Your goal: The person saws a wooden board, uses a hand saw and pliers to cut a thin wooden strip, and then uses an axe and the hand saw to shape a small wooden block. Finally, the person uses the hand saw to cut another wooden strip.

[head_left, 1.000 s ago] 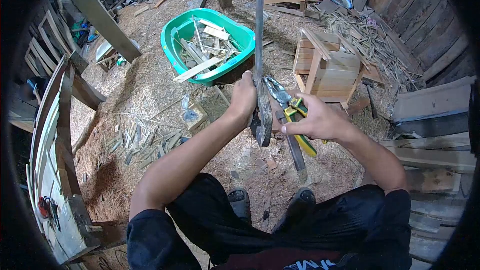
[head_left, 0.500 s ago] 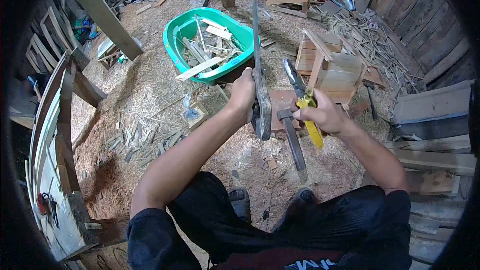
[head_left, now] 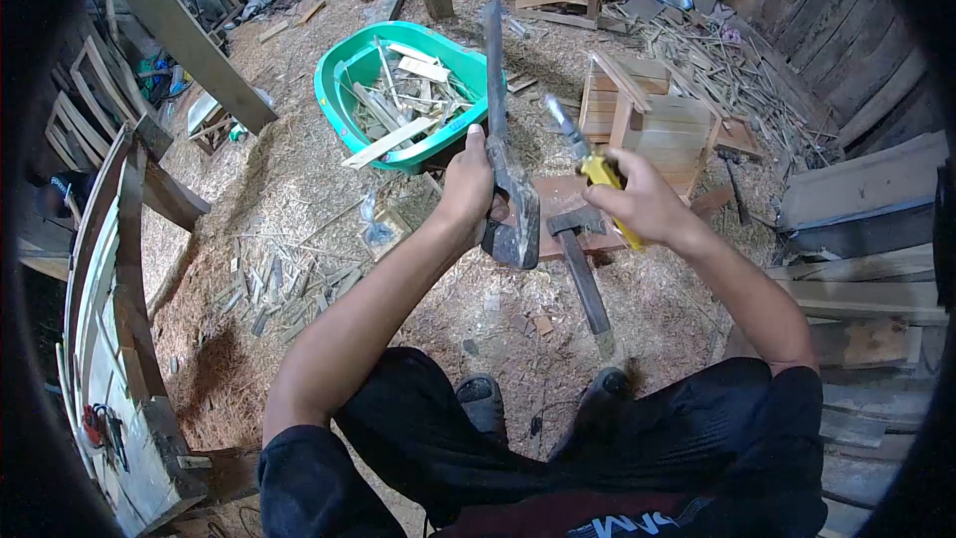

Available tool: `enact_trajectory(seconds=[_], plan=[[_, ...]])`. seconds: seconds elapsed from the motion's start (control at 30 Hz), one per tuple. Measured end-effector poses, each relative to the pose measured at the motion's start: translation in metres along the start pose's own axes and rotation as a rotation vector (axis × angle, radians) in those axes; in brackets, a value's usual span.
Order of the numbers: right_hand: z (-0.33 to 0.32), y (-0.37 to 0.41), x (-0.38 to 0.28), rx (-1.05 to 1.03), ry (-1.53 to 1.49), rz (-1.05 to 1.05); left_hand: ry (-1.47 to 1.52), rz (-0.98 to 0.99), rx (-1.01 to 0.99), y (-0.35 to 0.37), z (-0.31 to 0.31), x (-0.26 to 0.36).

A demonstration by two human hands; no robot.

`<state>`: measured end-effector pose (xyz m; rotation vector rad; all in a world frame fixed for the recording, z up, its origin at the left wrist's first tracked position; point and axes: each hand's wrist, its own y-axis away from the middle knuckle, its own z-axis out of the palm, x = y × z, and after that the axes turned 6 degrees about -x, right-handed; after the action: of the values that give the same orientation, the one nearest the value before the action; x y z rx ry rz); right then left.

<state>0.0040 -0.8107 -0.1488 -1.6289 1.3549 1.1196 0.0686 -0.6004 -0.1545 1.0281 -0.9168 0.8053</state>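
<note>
Head view, left to right: curved wooden frame [head_left: 118, 408] at far left, its inner edge facing the shavings-covered floor [head_left: 299, 201]; red-handled tool [head_left: 94, 426] lies on it. Slanted post [head_left: 199, 45] stands just beyond. Wide strip of floor runs from the frame to the person's left arm, with loose wood offcuts [head_left: 274, 284] scattered along it.

Green tub [head_left: 337, 125] past the offcuts, loaded with scrap; one slat sticks out over the near rim.

Left hand [head_left: 466, 187] clenched on a saw-like tool [head_left: 498, 130], at its handle end. Blade points up and away, seen nearly edge-on, crossing the tub's right rim in view. Blade and tub contact: can't tell.

Next right, hammer-like tool [head_left: 583, 279]: head on a reddish board [head_left: 554, 189], handle overhanging the near edge toward the feet.

Right hand [head_left: 642, 201] gripping pliers [head_left: 597, 169] by the yellow handles, nose up-left toward the blade. Visible gap between the two. Pliers blurred, jaw state unclear.

Slatted wooden stool [head_left: 672, 134] just beyond the right hand, apart from it. Stacked planks [head_left: 866, 289] bound the right side, near the right elbow.
</note>
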Motion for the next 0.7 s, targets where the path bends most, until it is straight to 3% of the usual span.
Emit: enact_trajectory(seconds=[0.03,0.13,0.23,0.33,0.37,0.47,0.6,0.63,0.7], plan=[[0.001,-0.001,0.002,0.064,0.07,-0.173,-0.015,0.003,0.002,0.002,0.002,0.002],[-0.01,0.006,-0.024,-0.012,0.442,-0.132,-0.031,0.002,0.014,0.004,0.011,0.004],[-0.009,0.004,-0.021,0.155,0.261,-0.164,-0.06,-0.014,-0.024,0.005,0.008,0.001],[-0.004,0.002,-0.015,0.159,0.317,-0.246,-0.131,0.007,-0.026,0.003,0.006,-0.003],[0.0,0.002,-0.014,0.129,0.458,-0.351,-0.163,0.022,-0.018,0.001,0.006,-0.004],[-0.001,0.009,-0.016,0.027,0.425,-0.215,-0.188,0.022,0.003,-0.001,0.006,-0.009],[-0.002,0.006,-0.021,0.25,0.226,-0.257,-0.133,-0.006,-0.035,0.007,0.012,-0.002],[0.0,0.005,-0.014,0.212,0.298,-0.34,-0.145,-0.007,-0.035,0.012,0.015,0.001],[-0.001,0.007,-0.017,0.084,0.468,-0.277,-0.138,0.002,-0.029,0.014,0.021,0.003]])
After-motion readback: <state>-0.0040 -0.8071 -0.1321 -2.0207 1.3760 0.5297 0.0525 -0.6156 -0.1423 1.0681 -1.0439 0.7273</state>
